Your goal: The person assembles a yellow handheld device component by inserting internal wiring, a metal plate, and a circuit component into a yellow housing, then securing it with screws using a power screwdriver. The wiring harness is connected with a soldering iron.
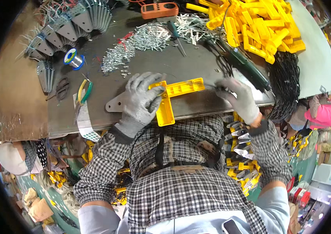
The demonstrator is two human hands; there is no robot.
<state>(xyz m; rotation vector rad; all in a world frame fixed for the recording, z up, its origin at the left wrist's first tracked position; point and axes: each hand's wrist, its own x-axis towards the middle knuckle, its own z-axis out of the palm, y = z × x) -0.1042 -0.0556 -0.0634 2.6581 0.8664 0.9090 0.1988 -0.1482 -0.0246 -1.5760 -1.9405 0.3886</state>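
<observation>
My left hand [140, 103], in a grey glove, grips a yellow plastic housing [166, 111] at the table's front edge. The housing is T-shaped, its ribbed hollow side facing up and one arm pointing right. From under the left hand sticks out a grey metal plate [114, 104] with holes; whether it joins the housing is hidden. Just right of the housing's arm, apart from it, is my right hand [237, 95], also gloved. Its fingers are curled together, with a thin dark line near the fingertips; what they hold is too small to make out.
Beyond the hands lie small metal screws [150, 37], a screwdriver [177, 39], an orange meter [159, 10] and piled yellow housings [259, 23]. At right are a green soldering iron [247, 68] and black cables [284, 85]; at left, pliers [82, 93], scissors [61, 89], a solder spool [74, 59].
</observation>
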